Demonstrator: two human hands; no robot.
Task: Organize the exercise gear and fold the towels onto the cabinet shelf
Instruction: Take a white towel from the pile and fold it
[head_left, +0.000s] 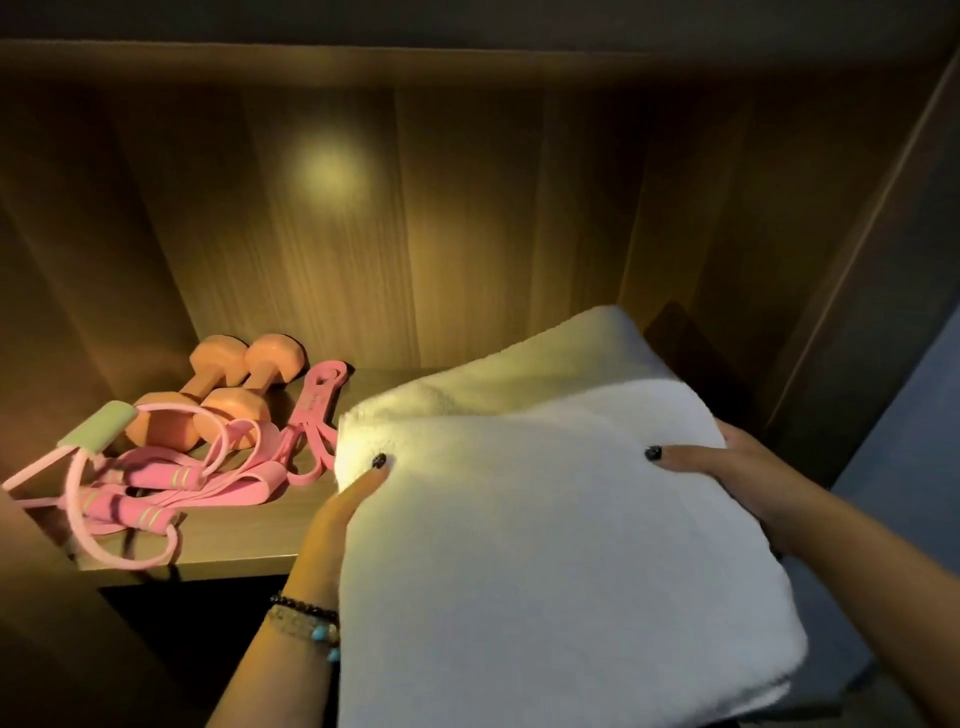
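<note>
Nearest you, filling the lower right of the frame, is the folded white towel (561, 519) you are carrying. Your left hand (332, 525) grips its left edge, thumb on top, and your right hand (727, 467) grips the right edge the same way, so your hands are well apart with the towel clamped between them. Its far edge overlaps a second folded towel (550, 358) already lying on the cabinet shelf (249, 540) at centre right. At the left of the frame the gear looks gathered: two orange dumbbells (234, 389) side by side, a pink resistance band (311, 415), and a pink jump rope (140, 493) with a tube exerciser tangled over it. Judging by this, you are near the end; what is left is setting this towel down and perhaps tidying the cords.
</note>
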